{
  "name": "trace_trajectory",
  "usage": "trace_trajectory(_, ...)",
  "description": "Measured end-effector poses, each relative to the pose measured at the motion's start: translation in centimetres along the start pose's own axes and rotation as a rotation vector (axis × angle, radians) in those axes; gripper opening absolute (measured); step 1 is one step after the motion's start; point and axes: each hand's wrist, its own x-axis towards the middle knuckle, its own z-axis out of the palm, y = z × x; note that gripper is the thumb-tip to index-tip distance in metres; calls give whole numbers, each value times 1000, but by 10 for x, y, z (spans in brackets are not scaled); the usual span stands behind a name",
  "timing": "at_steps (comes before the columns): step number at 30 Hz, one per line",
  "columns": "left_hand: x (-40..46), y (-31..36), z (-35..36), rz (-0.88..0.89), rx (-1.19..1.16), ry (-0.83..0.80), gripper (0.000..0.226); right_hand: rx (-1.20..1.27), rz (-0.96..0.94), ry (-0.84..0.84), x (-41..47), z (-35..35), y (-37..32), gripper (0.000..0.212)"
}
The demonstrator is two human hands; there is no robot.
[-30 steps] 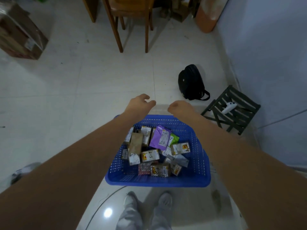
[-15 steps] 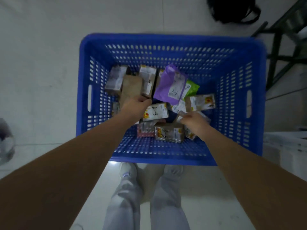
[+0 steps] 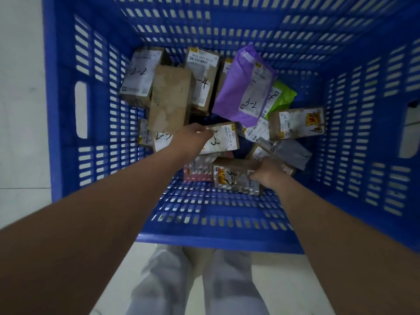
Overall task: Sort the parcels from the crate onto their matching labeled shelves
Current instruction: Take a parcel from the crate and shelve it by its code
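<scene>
A blue slatted crate (image 3: pixel 61 110) fills the head view, with several parcels heaped inside. My left hand (image 3: pixel 193 138) curls over the left end of a white-labelled box marked 3-3 (image 3: pixel 225 138) in the middle. Nearer to me, my right hand (image 3: pixel 266 173) grips the right end of a brown box marked 3-3 (image 3: pixel 229 178). Behind them lie a purple mailer marked 3-2 (image 3: pixel 236 87), a green mailer (image 3: pixel 284 96), a box marked 2-2 (image 3: pixel 141 73), a plain brown box (image 3: pixel 170 98) and a grey mailer (image 3: pixel 291 153).
The crate stands on a white tiled floor (image 3: pixel 20 110). Its near rim (image 3: pixel 218 241) is just in front of my legs in light trousers (image 3: pixel 159 280). A handle slot (image 3: pixel 81 110) opens in the left wall.
I have leaned in over the crate. Both hands dropped from above its far rim down among the parcels. Each now closes on a box marked 3-3.
</scene>
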Motion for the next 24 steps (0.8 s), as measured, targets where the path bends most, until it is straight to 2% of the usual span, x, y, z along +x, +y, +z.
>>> trace_trajectory(5,6,-5,-5,-14,4,9,41,107,28,-37,13,13,7,97)
trace_trajectory(6,6,-4,-7,-14,0,12,41,138,35,-41,15,15,6,98)
trace_trajectory(10,2,3,-12,20,-2,33,37,185,54,-4,15,14,3,72)
trace_trajectory(14,-19,13,-18,63,4,41,36,197,-47,-5,-19,-5,-7,46)
trace_trajectory(16,-37,22,-24,90,31,42,34,243,-103,0,-46,-28,-14,45)
trace_trajectory(19,-71,47,-40,153,99,60,32,328,-190,-33,-93,-75,-33,63)
trace_trajectory(20,-85,59,-48,166,111,69,35,344,-232,-36,-111,-94,-41,63)
trace_trajectory(24,-143,120,-83,236,107,64,43,377,-359,-54,-186,-177,-82,33)
